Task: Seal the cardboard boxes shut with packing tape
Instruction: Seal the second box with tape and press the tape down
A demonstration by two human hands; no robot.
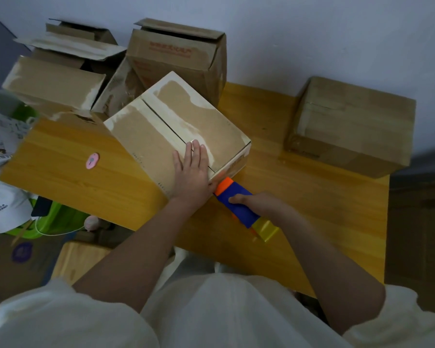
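Nearby, open boxes (176,56) crowd table (312,197)

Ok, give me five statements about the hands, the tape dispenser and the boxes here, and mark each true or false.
1. The left hand lies flat on top of the box in the middle. True.
2. The right hand holds a pair of scissors. False: it grips a blue and orange tape dispenser.
3. The dispenser's orange end sits at the near edge of the middle box. True.
4. The box at the far right has its flaps standing open. False: its top is closed.
5. A pink round object lies on the middle box. False: it lies on the wooden table, left of the box.
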